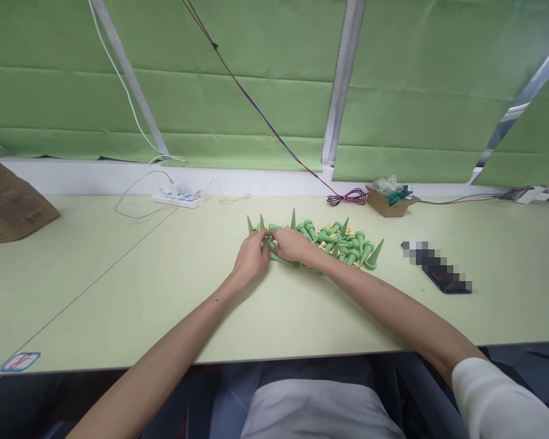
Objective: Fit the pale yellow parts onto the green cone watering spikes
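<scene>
A heap of green plastic cone-shaped spikes (353,242), with small yellow pieces among them, lies across the middle of the table. At the heap's left end, my left hand (251,255) has its fingers curled round a green spike (271,244). My right hand (293,245) reaches in from the other side, fingers bent and pressed together close to the left fingertips. Whatever the right fingers pinch is hidden behind the hand. Several spikes stand point up, including one (293,219) just behind my right hand; others lie on their sides.
To the right lies a dark phone-like object (443,274), partly blurred. A small cardboard box (387,206) holding clear and green plastic stands by the wall beside coiled wires (348,197). Back left are a power strip (179,198) and a brown carton (16,204).
</scene>
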`<action>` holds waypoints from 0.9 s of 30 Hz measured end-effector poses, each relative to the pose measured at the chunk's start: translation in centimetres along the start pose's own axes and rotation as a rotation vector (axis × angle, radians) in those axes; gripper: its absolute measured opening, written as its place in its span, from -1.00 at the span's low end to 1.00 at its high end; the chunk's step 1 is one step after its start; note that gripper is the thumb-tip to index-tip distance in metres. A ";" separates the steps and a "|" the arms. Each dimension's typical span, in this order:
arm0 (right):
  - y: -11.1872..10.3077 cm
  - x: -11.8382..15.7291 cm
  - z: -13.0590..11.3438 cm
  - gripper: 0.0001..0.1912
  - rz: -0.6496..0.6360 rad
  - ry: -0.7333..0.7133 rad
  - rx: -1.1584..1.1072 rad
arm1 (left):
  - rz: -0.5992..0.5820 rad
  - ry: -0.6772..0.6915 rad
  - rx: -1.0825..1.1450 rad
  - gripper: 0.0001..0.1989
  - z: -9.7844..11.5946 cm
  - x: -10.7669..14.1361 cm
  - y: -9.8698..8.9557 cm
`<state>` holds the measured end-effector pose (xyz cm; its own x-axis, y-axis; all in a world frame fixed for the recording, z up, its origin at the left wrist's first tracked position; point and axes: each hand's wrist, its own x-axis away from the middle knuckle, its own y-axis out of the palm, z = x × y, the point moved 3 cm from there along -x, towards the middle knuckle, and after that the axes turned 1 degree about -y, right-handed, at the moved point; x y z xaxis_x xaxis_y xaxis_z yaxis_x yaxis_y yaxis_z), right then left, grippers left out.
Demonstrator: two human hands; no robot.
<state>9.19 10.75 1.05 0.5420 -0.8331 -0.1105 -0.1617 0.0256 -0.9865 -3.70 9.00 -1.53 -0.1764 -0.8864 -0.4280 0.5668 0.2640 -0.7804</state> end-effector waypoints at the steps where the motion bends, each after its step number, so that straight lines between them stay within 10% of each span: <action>1: 0.1 -0.1 0.0 -0.71 -0.001 -0.004 -0.011 | 0.001 0.007 0.007 -0.71 0.1 0.0 0.0; 19: -1.2 -1.1 1.5 -0.68 0.157 0.038 -0.443 | 0.048 -0.328 0.647 -0.74 -0.3 -0.3 0.4; 27: -1.0 -0.8 1.4 -0.73 -0.023 -0.027 -0.396 | 0.090 -0.318 0.721 -0.77 -1.1 -0.6 0.8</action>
<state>10.07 12.20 1.99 0.5700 -0.8159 -0.0969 -0.4519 -0.2128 -0.8663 -4.01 10.17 -2.34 0.0713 -0.9681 -0.2400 0.9686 0.1246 -0.2149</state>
